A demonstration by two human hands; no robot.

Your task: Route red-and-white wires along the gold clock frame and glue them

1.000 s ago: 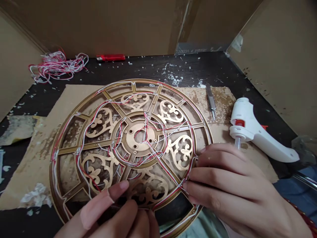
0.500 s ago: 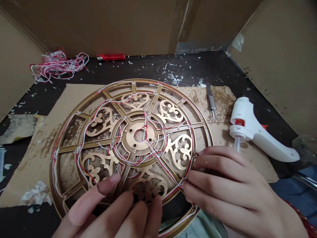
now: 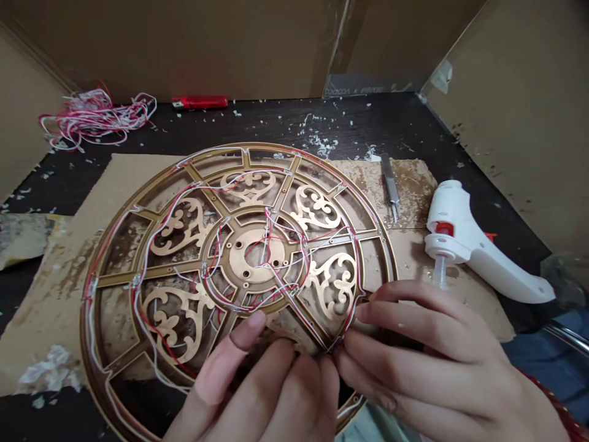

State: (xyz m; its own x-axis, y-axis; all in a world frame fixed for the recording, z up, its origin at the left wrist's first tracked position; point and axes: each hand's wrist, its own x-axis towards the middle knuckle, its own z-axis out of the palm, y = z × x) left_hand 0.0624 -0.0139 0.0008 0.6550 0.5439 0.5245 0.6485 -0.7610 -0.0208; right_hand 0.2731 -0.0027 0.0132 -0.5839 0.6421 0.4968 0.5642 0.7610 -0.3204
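Note:
A round brass-coloured openwork frame point(image 3: 239, 283) with scroll ornaments leans over a cardboard sheet, its near edge towards me. Red and white wires point(image 3: 280, 282) run along its rings and spokes, with small clear blobs at several joints. My right hand point(image 3: 427, 350) grips the frame's lower right rim, fingertips at the wires there. My left hand point(image 3: 276, 380) is bent over the lower part, its fingertips close to my right hand's; a pinkish cover wraps one finger. What the left fingertips hold is hidden.
A white glue gun point(image 3: 478, 245) lies at the right, near metal tweezers point(image 3: 391, 187). At the back left are a bundle of red and white wire point(image 3: 96, 120) and a red lighter point(image 3: 200, 102). The cardboard sheet point(image 3: 92, 202) bears white scraps point(image 3: 50, 371).
My left hand has moved right, up against my right hand at the rim. The frame has shifted slightly left and turned a little.

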